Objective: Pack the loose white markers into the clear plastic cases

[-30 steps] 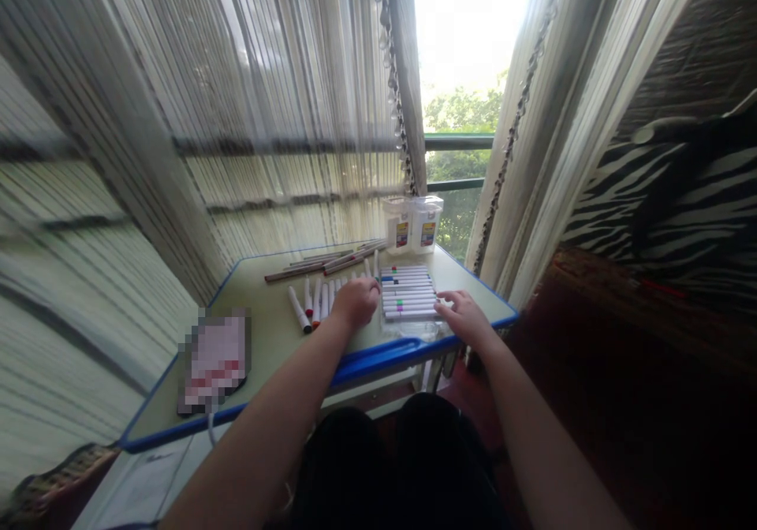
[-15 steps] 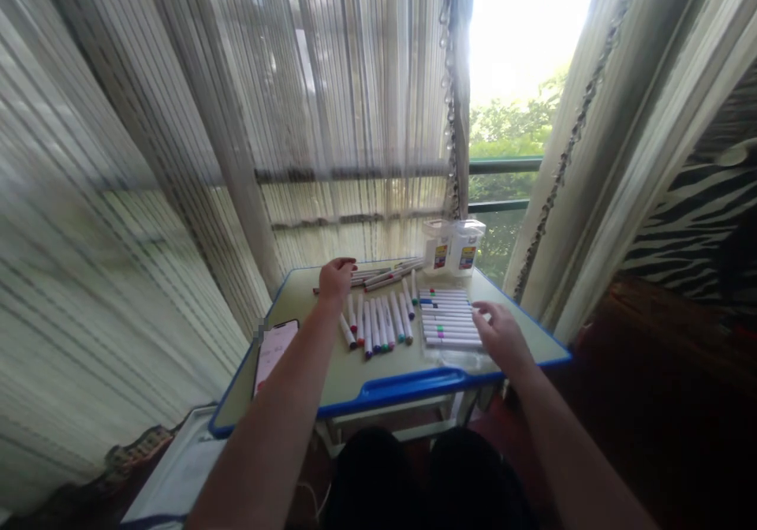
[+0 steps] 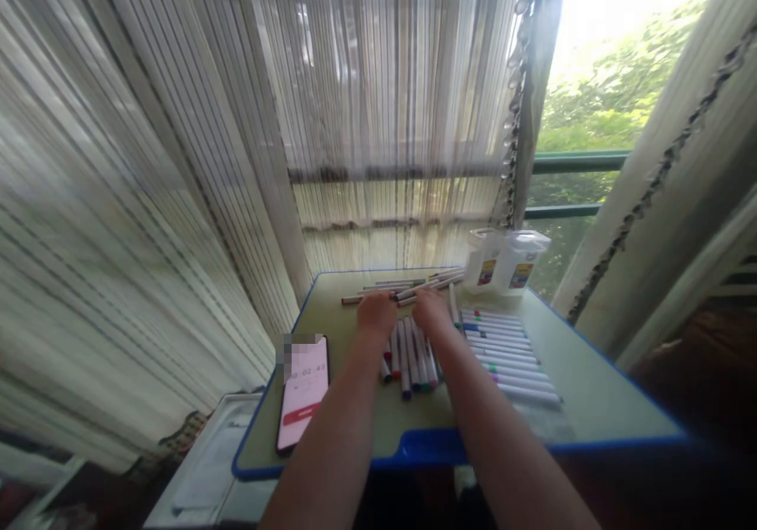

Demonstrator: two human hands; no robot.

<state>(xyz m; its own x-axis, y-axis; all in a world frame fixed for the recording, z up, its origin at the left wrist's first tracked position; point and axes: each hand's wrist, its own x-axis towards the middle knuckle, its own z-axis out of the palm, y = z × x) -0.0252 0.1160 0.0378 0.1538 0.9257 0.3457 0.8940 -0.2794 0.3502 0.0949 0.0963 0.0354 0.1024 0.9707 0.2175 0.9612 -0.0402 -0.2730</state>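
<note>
Handling the slim pens (image 3: 417,289) on the far side of the table (image 3: 603,392) well likely takes a light touch from the left hand (image 3: 377,315) and right hand (image 3: 431,311) beside them, though whether the fingers pinch any I cannot tell.

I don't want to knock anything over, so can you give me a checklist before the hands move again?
1. Both hands at the back pens: ok. The left hand and right hand are by the thin pens.
2. Firm hold on a pen: cannot tell, the fingertips are hidden.
3. Thin pens lined up: not ok, they lie at different slants.
4. Row of pens on the right side by side: ok.
5. Clear boxes upright: ok.
6. Left forearm off the phone: cannot tell, they look very close.
</note>
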